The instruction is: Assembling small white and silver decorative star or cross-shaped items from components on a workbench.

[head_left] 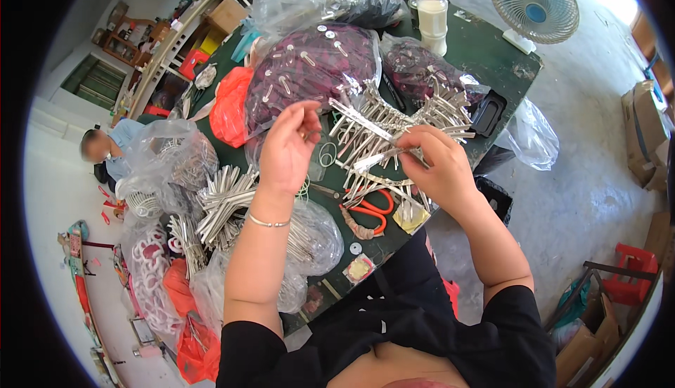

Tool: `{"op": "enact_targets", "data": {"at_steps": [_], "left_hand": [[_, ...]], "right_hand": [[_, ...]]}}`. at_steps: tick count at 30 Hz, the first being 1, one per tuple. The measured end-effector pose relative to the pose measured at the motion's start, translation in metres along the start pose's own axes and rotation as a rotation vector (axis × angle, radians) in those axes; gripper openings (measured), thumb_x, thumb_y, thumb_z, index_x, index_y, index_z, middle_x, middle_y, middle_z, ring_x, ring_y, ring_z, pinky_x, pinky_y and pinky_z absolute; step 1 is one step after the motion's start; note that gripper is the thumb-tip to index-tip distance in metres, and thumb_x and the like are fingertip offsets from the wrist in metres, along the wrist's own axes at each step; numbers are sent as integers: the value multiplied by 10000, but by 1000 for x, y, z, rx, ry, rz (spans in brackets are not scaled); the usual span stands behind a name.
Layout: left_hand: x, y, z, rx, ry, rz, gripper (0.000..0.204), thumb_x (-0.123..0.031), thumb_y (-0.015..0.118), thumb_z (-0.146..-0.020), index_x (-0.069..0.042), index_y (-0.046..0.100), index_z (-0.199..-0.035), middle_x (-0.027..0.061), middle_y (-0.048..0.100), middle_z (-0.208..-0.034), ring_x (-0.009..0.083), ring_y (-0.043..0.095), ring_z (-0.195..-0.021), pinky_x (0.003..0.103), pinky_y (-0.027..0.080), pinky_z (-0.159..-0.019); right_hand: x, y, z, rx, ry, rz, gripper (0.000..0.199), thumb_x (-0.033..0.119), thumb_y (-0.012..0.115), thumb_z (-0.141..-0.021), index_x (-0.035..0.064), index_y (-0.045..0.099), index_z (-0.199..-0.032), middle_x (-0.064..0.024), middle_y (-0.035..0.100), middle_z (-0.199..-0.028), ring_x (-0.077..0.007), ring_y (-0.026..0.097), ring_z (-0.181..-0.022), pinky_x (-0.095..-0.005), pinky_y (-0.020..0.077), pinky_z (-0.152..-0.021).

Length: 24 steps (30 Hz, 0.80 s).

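Observation:
My right hand [439, 166] pinches flat silver strips [362, 121] between thumb and fingers. One long strip points up and left from the grip, and a shorter whitish piece lies below it. My left hand [290, 145] is raised left of the strip's far end, its fingers loosely bent and apart with nothing visible in them. Beneath and beyond the right hand spreads a heap of similar silver strips [450, 110] on the dark green table [474, 36]. Orange-handled scissors [373, 208] lie between my forearms, with tan wrapping on one handle.
Clear bags of dark purple pieces [309, 64] fill the far side, beside an orange-capped bottle [432, 18]. Bundled silver strips [228, 198] and plastic bags crowd the left. A fan [534, 4] stands far right. Another person [116, 149] is at the left.

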<state>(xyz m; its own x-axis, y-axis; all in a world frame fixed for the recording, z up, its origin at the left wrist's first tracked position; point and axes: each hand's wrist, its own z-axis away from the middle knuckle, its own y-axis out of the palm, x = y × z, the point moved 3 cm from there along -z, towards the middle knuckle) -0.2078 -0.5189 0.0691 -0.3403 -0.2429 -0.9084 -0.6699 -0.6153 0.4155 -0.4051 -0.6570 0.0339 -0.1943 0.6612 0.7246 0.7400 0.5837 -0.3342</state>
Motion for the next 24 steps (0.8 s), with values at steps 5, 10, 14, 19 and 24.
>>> {"op": "enact_targets", "data": {"at_steps": [5, 10, 14, 19, 24], "left_hand": [[32, -9, 45, 94, -115, -126, 321, -154, 523, -932, 1, 536, -1214, 87, 599, -1147, 210, 577, -1047, 329, 471, -934], [37, 25, 91, 221, 77, -307, 369, -31, 582, -889, 13, 540, -1254, 100, 620, -1161, 171, 587, -1064, 300, 497, -896], [35, 42, 106, 98, 126, -102, 416, -7, 637, -839, 51, 541, -1240, 107, 622, -1142, 155, 579, -1046, 285, 468, -906], [36, 27, 126, -28, 181, -94, 360, 47, 587, -853, 77, 540, -1209, 160, 616, -1147, 200, 608, -1023, 307, 486, -901], [35, 31, 144, -140, 195, 12, 285, 2, 593, -886, 66, 579, -1162, 152, 644, -1087, 206, 636, -954, 308, 521, -830]], "right_hand": [[46, -10, -3, 76, 103, -148, 195, 0, 695, -733, 24, 621, -911, -68, 641, -946, -157, 562, -632, -250, 426, -518], [78, 4, -2, 81, 9, -205, 199, -2, 704, -726, 28, 622, -905, -72, 643, -926, -133, 538, -604, -250, 416, -512], [98, 7, 3, 3, -51, -183, 227, -27, 705, -706, 38, 631, -911, -61, 651, -918, -124, 508, -541, -242, 386, -471], [116, 20, 12, -6, -12, -126, 229, -30, 704, -713, 52, 634, -915, -58, 655, -938, -127, 536, -562, -241, 393, -469], [123, 32, 20, -52, -117, -13, 222, -31, 698, -719, 40, 634, -919, -105, 651, -962, -244, 658, -731, -302, 511, -580]]}}
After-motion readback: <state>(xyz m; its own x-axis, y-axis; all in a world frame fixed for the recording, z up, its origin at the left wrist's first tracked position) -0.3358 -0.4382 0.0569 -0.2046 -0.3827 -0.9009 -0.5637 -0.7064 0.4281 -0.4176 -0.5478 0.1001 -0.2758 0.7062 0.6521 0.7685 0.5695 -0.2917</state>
